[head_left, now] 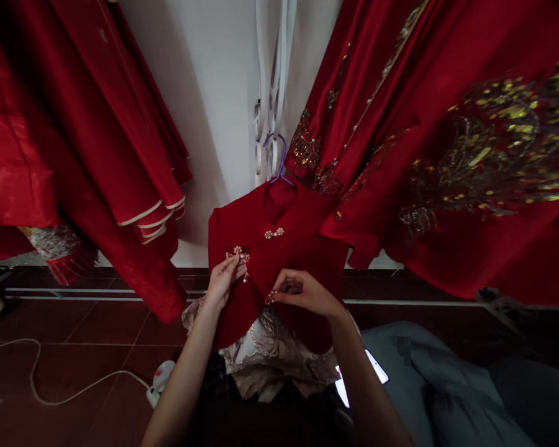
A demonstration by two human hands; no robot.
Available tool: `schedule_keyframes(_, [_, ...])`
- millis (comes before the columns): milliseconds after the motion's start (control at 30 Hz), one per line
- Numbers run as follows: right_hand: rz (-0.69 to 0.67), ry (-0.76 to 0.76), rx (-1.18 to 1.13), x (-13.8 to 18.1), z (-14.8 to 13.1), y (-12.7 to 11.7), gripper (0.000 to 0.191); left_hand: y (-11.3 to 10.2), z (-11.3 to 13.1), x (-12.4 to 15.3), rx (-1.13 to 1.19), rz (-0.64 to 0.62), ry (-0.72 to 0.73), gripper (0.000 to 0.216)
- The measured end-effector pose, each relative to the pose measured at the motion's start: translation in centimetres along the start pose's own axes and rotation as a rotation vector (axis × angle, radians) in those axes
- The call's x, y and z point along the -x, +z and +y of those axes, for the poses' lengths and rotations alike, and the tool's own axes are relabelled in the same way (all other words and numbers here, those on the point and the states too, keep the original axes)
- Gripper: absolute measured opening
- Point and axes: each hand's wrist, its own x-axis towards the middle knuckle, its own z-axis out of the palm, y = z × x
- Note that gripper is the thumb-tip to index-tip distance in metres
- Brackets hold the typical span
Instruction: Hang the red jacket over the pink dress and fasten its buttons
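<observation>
A red vest hangs on a purple hanger in front of me. Near its collar sits a pearl flower clasp. My left hand is closed at the vest's left side, its fingertips pinching a pearl flower brooch with dangling beads. Lower on the front, my right hand pinches a small beaded ornament between thumb and finger; whether it is fastened to the cloth I cannot tell. Pale patterned fabric shows beneath the vest's hem.
Red garments hang at the left, and a red gown with gold sequins at the right. A white cable crosses the tiled floor. A lit phone lies by my right forearm, beside grey-blue cloth.
</observation>
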Motion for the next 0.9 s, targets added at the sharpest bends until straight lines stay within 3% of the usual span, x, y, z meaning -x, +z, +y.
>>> schedule_keyframes(133, [-0.024,0.002,-0.008,0.0,0.0,0.1,0.024,0.6,-0.2,-0.5,0.03,-0.061,-0.034,0.028])
schedule_keyframes(400, [-0.03,0.025,0.021,-0.2,0.1,0.6,0.025,1.3,-0.7,-1.0,-0.097,0.066,0.059,0.029])
schedule_keyframes(667, [-0.006,0.011,0.016,-0.3,0.4,0.4,0.024,1.8,0.0,-1.6,-0.215,0.008,0.008,0.018])
schedule_keyframes(767, [-0.027,0.012,0.004,-0.2,0.3,0.2,0.023,1.8,1.1,-1.4,-0.146,-0.099,-0.121,0.034])
schedule_keyframes(900, [-0.098,0.025,0.003,0.5,-0.3,-0.4,0.023,2.6,2.2,-0.9,-0.094,-0.375,-0.326,0.063])
